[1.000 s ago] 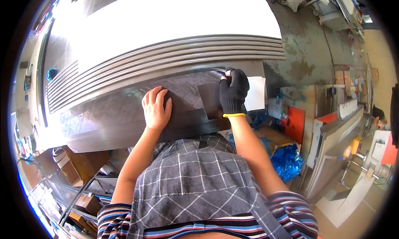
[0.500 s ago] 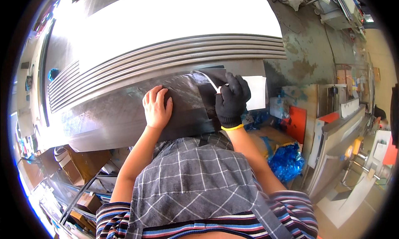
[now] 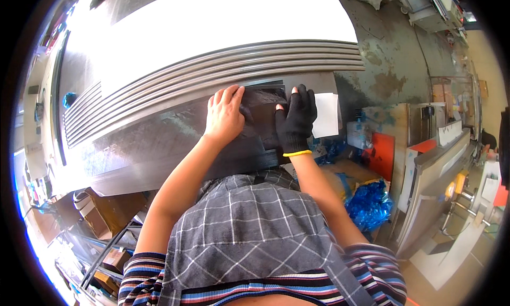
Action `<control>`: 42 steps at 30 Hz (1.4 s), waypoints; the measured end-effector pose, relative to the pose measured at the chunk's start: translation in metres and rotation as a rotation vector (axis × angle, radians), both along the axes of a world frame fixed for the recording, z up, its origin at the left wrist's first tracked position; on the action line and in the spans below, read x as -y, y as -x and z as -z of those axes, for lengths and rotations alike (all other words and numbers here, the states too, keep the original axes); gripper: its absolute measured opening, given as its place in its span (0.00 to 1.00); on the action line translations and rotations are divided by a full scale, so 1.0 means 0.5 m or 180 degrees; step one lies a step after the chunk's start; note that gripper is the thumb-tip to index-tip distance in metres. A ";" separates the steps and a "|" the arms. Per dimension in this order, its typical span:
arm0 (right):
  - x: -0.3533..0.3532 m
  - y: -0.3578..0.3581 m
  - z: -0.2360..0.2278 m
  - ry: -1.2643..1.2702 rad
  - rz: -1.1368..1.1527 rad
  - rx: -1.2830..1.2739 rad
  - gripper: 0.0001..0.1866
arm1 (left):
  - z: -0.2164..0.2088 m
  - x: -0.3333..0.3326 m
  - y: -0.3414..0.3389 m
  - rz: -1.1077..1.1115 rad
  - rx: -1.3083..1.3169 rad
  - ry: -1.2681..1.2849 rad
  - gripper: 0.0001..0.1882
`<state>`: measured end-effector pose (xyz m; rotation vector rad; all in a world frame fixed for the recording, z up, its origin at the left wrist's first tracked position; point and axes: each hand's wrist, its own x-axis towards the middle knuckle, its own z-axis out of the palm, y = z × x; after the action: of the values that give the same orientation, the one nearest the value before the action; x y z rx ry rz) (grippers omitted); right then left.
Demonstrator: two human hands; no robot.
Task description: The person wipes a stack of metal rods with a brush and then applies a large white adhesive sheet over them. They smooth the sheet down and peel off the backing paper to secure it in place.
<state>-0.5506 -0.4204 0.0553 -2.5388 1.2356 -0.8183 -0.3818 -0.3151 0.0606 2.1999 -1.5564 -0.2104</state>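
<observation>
My bare left hand [image 3: 226, 115] rests on a dark, glossy sheet-like panel [image 3: 159, 138], fingers stretched forward to its far edge. My right hand [image 3: 296, 117], in a black glove with a yellow cuff and bare fingertips, lies near the panel's right end, fingers extended and thumb apart. Between the hands, a wrinkled, shiny black film [image 3: 260, 97] covers part of the surface. Whether my left fingertips pinch its edge is hard to see, but the hand looks flat.
Several long grey metal bars [image 3: 234, 61] lie side by side beyond the panel. A large bright white sheet [image 3: 239, 19] is behind them. White paper [image 3: 325, 114] sits right of my glove. Blue crumpled film [image 3: 367, 205], an orange-red board [image 3: 381, 156] and cardboard boxes [image 3: 114, 213] stand lower around the bench.
My left hand has slid right and forward along the panel. My right hand has opened from a closed grip on a pale film edge and now lies flatter; that pale edge no longer shows.
</observation>
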 end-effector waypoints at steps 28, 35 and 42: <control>0.040 -0.006 -0.044 0.0222 -0.0840 -0.0128 0.33 | -0.010 0.042 0.016 -0.0132 0.0014 -0.0275 0.28; 0.055 -0.010 -0.039 0.0224 -0.1148 -0.0065 0.16 | -0.021 0.046 0.007 -0.0128 -0.0048 -0.0593 0.27; 0.038 -0.007 -0.042 0.0331 -0.1211 -0.0061 0.10 | -0.035 -0.029 -0.050 -0.0692 -0.0066 -0.0695 0.30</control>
<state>-0.5473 -0.4392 0.0762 -2.7429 0.6917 -0.7850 -0.3570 -0.3004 0.0783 2.5060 -1.3238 -0.3485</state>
